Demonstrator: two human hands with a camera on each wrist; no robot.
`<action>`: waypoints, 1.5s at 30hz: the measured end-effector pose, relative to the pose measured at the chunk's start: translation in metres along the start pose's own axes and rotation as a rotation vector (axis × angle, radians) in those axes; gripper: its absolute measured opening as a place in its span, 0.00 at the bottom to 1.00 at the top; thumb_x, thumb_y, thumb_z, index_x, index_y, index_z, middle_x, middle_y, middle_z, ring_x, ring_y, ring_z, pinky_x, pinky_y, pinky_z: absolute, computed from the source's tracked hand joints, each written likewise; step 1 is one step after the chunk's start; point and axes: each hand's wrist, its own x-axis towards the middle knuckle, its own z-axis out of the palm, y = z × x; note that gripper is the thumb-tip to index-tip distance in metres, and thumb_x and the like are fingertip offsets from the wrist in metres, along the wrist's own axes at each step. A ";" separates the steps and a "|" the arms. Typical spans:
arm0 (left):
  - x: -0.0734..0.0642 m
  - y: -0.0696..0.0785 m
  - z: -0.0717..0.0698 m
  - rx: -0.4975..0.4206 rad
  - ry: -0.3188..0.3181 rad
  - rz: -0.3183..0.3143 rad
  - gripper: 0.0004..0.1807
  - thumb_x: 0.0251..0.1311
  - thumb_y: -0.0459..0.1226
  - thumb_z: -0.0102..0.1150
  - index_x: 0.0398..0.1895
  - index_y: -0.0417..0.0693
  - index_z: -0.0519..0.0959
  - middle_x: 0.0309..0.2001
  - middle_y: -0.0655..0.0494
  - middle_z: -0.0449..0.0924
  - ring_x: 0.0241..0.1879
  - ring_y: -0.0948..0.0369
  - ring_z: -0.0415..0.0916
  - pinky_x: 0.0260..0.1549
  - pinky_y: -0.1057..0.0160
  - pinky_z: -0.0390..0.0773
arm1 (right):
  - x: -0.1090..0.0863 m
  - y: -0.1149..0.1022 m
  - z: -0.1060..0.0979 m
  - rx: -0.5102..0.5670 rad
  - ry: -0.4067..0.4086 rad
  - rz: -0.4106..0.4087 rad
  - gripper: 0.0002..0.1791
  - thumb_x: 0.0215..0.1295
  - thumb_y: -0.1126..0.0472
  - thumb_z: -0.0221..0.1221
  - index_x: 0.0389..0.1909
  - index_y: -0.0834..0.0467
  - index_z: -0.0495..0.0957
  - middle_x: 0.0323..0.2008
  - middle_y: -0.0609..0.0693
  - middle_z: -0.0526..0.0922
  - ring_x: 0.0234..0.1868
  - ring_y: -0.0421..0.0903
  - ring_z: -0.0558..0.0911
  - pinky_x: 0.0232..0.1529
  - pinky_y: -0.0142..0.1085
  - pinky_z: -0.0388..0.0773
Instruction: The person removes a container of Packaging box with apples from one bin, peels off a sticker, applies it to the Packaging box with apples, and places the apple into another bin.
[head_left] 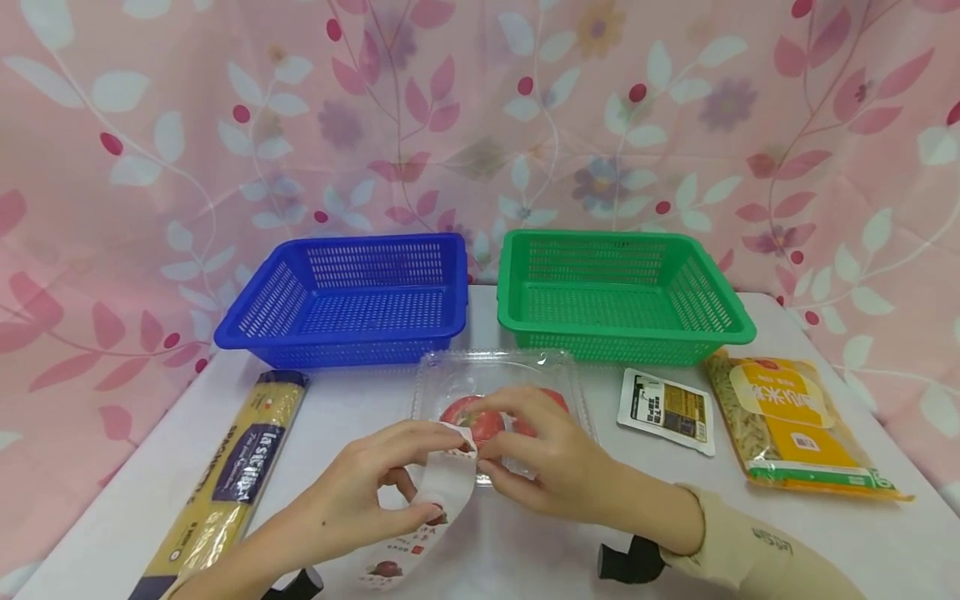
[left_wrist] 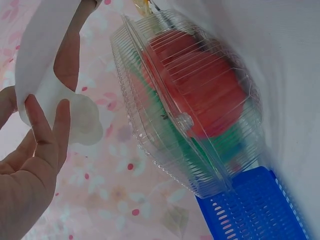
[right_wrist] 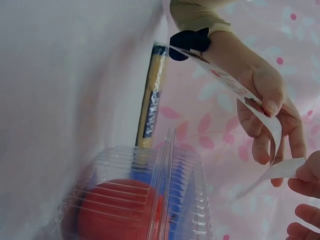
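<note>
A white strip of labels (head_left: 448,479), printed with red fruit pictures, hangs curved between my two hands. My left hand (head_left: 382,479) pinches it between thumb and fingers; the right wrist view shows the strip (right_wrist: 235,90) trailing back past that wrist. At the strip's upper end, my right hand (head_left: 543,450) pinches its edge with thumb and fingertips; in the right wrist view only part of the right hand (right_wrist: 306,195) shows. Just behind both hands sits a closed clear plastic clamshell box (head_left: 427,379) holding red tomatoes (head_left: 480,421); the hands partly hide it.
A blue basket (head_left: 360,342) and a green basket (head_left: 622,337) stand behind the box. A spaghetti pack (head_left: 240,467) lies at left. On the right are a small white-edged pouch (head_left: 667,408) and a yellow pasta bag (head_left: 795,417). A flowered curtain (head_left: 480,108) hangs behind.
</note>
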 end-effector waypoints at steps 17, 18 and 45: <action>-0.004 0.004 0.001 -0.031 0.068 -0.096 0.23 0.48 0.30 0.67 0.50 0.47 0.75 0.47 0.57 0.71 0.40 0.62 0.77 0.26 0.68 0.80 | -0.013 0.017 -0.004 0.155 -0.009 0.311 0.03 0.57 0.61 0.60 0.25 0.53 0.78 0.48 0.53 0.75 0.38 0.43 0.73 0.34 0.29 0.73; -0.004 0.004 0.001 -0.027 0.068 -0.089 0.22 0.48 0.31 0.67 0.49 0.47 0.76 0.46 0.57 0.71 0.40 0.62 0.77 0.26 0.68 0.79 | -0.012 0.018 -0.005 0.154 -0.007 0.320 0.03 0.56 0.62 0.60 0.25 0.53 0.78 0.48 0.53 0.75 0.38 0.43 0.73 0.35 0.30 0.73; -0.024 -0.001 -0.023 0.187 0.100 -0.201 0.23 0.42 0.30 0.71 0.44 0.52 0.77 0.42 0.57 0.77 0.34 0.67 0.75 0.24 0.70 0.78 | -0.016 0.024 -0.015 0.169 0.028 0.450 0.08 0.49 0.69 0.64 0.25 0.53 0.78 0.48 0.50 0.76 0.50 0.47 0.73 0.42 0.35 0.73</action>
